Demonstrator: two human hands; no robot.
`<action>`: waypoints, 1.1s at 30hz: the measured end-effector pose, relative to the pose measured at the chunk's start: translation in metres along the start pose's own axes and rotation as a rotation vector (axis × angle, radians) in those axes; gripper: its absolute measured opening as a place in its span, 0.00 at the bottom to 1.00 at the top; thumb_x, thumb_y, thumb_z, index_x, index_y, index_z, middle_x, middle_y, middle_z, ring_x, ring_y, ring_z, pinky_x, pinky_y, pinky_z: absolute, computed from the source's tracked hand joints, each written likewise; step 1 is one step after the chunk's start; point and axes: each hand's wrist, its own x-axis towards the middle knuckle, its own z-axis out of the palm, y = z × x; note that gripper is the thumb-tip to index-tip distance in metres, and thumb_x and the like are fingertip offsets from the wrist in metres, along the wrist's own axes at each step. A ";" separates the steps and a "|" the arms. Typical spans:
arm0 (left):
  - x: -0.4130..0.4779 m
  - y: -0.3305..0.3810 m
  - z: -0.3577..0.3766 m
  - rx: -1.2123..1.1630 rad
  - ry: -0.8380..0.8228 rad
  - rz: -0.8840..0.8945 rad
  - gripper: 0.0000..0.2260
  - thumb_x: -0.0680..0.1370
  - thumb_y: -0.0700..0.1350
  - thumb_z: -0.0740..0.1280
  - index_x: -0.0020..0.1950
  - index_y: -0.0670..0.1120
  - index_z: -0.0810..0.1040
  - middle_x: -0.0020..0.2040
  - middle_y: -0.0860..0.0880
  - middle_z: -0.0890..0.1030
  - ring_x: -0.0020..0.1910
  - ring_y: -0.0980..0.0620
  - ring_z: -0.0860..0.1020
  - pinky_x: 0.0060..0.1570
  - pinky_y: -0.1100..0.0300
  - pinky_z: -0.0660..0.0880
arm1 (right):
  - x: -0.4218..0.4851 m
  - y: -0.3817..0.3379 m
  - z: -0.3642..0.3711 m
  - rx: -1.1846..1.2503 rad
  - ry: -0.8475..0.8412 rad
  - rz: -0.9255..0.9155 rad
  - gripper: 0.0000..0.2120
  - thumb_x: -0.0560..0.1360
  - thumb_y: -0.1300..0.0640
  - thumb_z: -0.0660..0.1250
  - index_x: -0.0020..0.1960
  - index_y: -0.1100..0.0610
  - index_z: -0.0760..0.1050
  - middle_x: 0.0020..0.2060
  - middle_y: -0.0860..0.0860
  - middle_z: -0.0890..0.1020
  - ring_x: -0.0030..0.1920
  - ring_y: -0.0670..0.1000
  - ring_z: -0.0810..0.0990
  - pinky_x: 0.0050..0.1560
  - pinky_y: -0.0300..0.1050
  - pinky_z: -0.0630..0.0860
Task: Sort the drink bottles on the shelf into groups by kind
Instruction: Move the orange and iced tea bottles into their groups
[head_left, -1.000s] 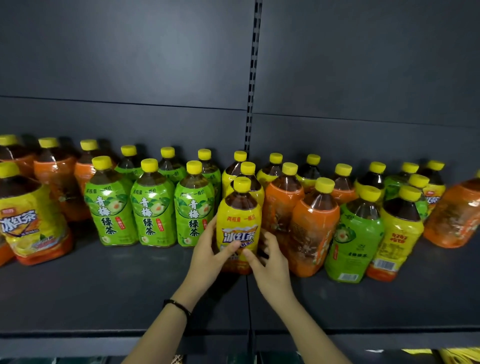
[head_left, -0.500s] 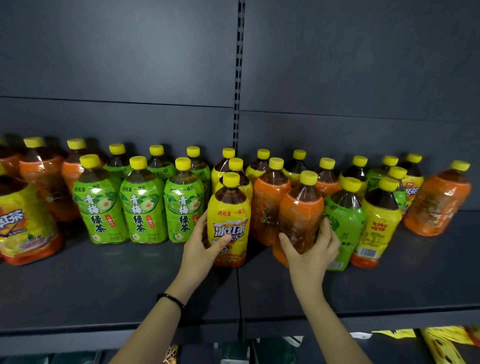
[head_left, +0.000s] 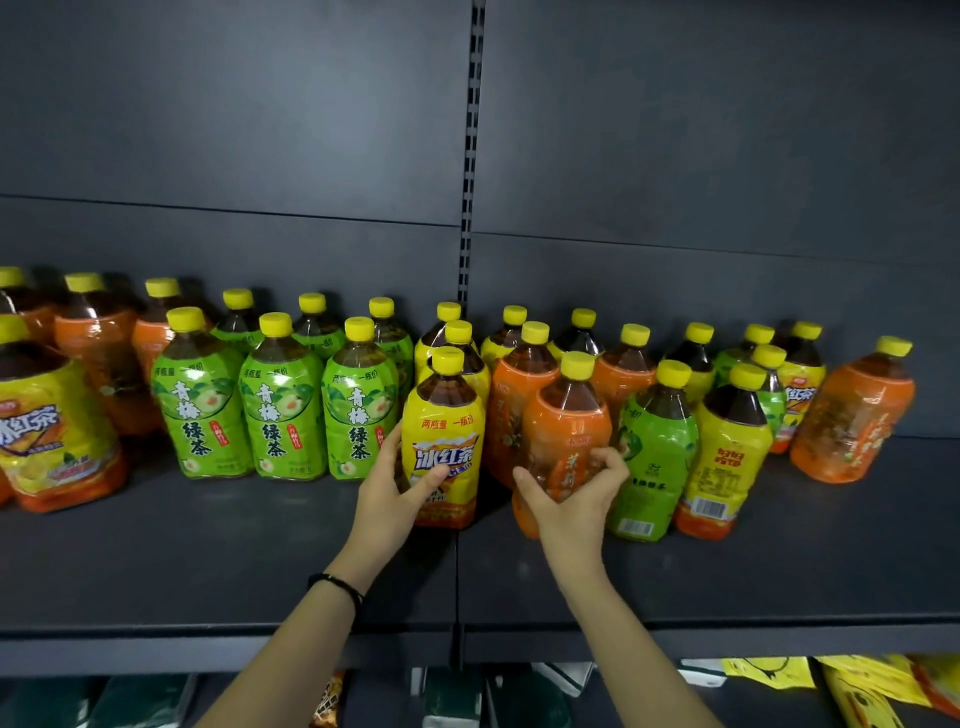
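Yellow-label bottle (head_left: 441, 441), reads 冰红茶 | our left hand (head_left: 388, 496) grips it | our right hand (head_left: 571, 501) grips the orange-label bottle (head_left: 563, 415) | green 绿茶 bottles (head_left: 283, 415) just left, on the shelf (head_left: 208, 561)

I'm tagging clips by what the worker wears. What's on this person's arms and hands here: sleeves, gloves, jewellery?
The left forearm and right forearm are bare down to the frame's lower edge, with no sleeve in view. The left hand and right hand are ungloved, and no ring shows. The only item worn is a thin black band round the left wrist; the right wrist carries nothing.
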 end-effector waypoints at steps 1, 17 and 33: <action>-0.001 0.001 0.000 0.009 0.002 -0.004 0.30 0.74 0.49 0.71 0.74 0.50 0.64 0.58 0.57 0.77 0.59 0.54 0.76 0.53 0.66 0.72 | 0.002 -0.001 -0.001 0.042 -0.023 0.034 0.41 0.61 0.57 0.81 0.63 0.50 0.56 0.62 0.50 0.64 0.64 0.51 0.66 0.65 0.54 0.71; -0.070 0.020 0.023 -0.237 -0.085 0.043 0.36 0.63 0.67 0.73 0.67 0.54 0.70 0.62 0.54 0.75 0.61 0.59 0.76 0.55 0.66 0.74 | -0.033 -0.020 -0.053 0.053 -0.571 0.123 0.27 0.66 0.29 0.65 0.63 0.32 0.66 0.57 0.40 0.71 0.63 0.43 0.69 0.62 0.40 0.67; -0.074 0.034 0.028 -0.147 -0.053 0.028 0.39 0.54 0.55 0.81 0.62 0.56 0.70 0.56 0.57 0.80 0.55 0.60 0.79 0.48 0.65 0.78 | 0.062 -0.004 -0.002 0.206 -0.385 0.310 0.44 0.69 0.47 0.74 0.76 0.48 0.52 0.74 0.53 0.62 0.72 0.56 0.64 0.69 0.57 0.66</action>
